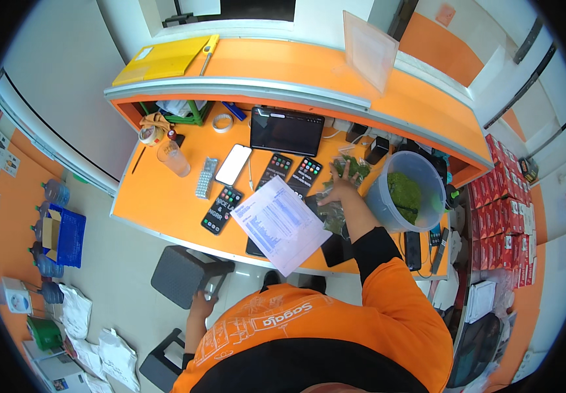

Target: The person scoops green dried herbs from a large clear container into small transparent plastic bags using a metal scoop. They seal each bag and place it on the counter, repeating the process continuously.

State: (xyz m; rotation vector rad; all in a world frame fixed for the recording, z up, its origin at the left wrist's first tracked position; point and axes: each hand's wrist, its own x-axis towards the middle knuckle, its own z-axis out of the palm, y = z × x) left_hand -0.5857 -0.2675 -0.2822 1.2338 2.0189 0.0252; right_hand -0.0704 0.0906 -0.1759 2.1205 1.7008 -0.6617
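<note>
My right hand (340,186) reaches across the orange desk, its fingers spread over clear plastic bags of green, moss-like stuff (356,168). One bag (330,213) lies beneath and beside the wrist. Just right of that hand stands a translucent bluish bucket (379,196) with a mass of the same green stuff (403,195) inside. Down at my left side hangs my left hand (202,304), fingers apart and nothing visible in it, close to a dark grey stool (181,275); whether it touches the stool is unclear. A printed paper sheet (279,226) lies before me, overlapping some phones.
Several phones (222,211), a tablet (287,133), a plastic cup (175,161) and a tape roll (222,122) occupy the desk. A raised orange shelf (283,62) runs along its back. Red boxes (502,216) are stacked at right; a blue crate (71,237) sits on the left floor.
</note>
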